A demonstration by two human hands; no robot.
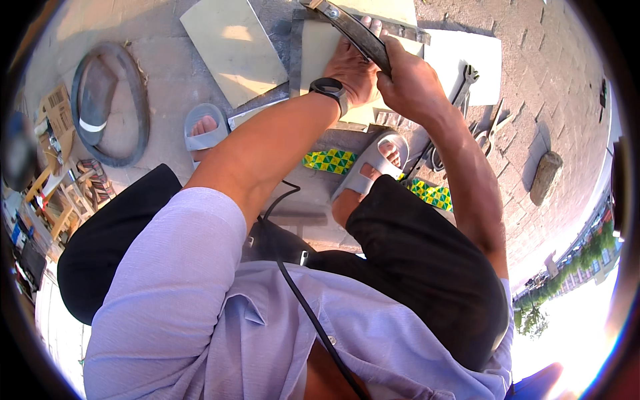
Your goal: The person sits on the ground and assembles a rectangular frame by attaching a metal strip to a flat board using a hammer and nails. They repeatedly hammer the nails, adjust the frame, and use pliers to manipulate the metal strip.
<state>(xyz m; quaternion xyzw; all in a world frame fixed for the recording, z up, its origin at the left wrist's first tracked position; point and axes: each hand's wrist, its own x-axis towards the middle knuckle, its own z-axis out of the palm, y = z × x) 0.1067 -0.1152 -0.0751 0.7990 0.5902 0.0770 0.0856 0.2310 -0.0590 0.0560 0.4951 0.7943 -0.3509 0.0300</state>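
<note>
My right hand [410,83] is wrapped round the near end of a long, dark, slightly curved tool [357,39] with a bolt near its far end. The tool slants up and left; its working part cannot be made out. My left hand [353,72], below a dark wristwatch, lies with fingers stretched forward over a cream sheet [320,60] on a dark-edged board. The tool crosses above these fingers and hides part of them. Another cream sheet [233,53] lies to the left, and a white sheet [490,57] to the right.
An open-ended wrench [469,77] and scissors [489,139] lie right of the board. Farther right sits a stone block [547,178]. A black rubber ring [142,100] and wood scraps [67,200] are at left. A black cable [293,287] hangs before me.
</note>
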